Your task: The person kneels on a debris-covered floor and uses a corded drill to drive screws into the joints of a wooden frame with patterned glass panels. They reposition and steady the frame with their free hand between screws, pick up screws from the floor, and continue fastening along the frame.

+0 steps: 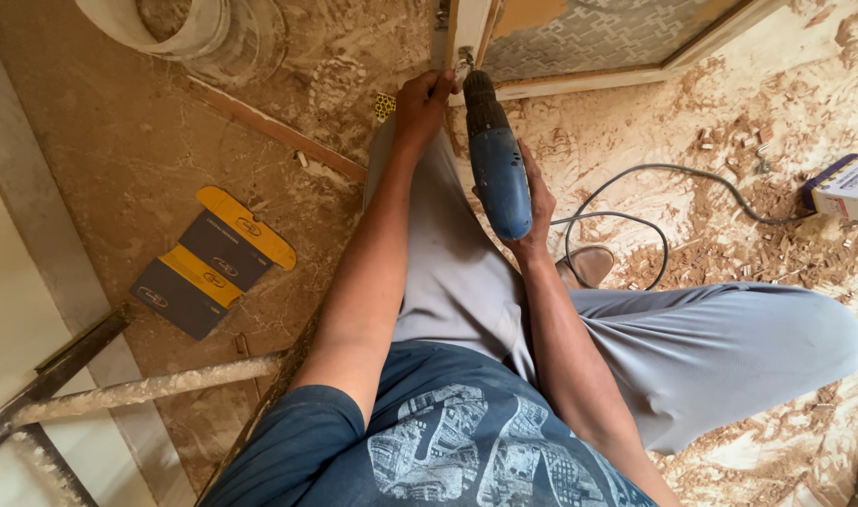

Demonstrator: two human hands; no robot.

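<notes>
- Near the top centre of the frame we see the right hand wrapped around the grip of a blue power drill, its fingers closed tight on the handle; the drill points up the frame, its dark chuck meeting the corner of a pale wooden frame.
- The left hand sits just left of the chuck, fingers pinched narrow at the drill's tip; we judge it steadies the bit or a small fastener there, though what it pinches is too small to tell.
- The frame lies flat on the floor, so the drill is held low over the outstretched grey trouser leg, likely to keep it in line with the frame's edge.
- A black cord loops over the sawdust right of the drill, toward a small box at the right edge.
- At left centre lies a flattened yellow and grey carton, well apart from both hands.
</notes>
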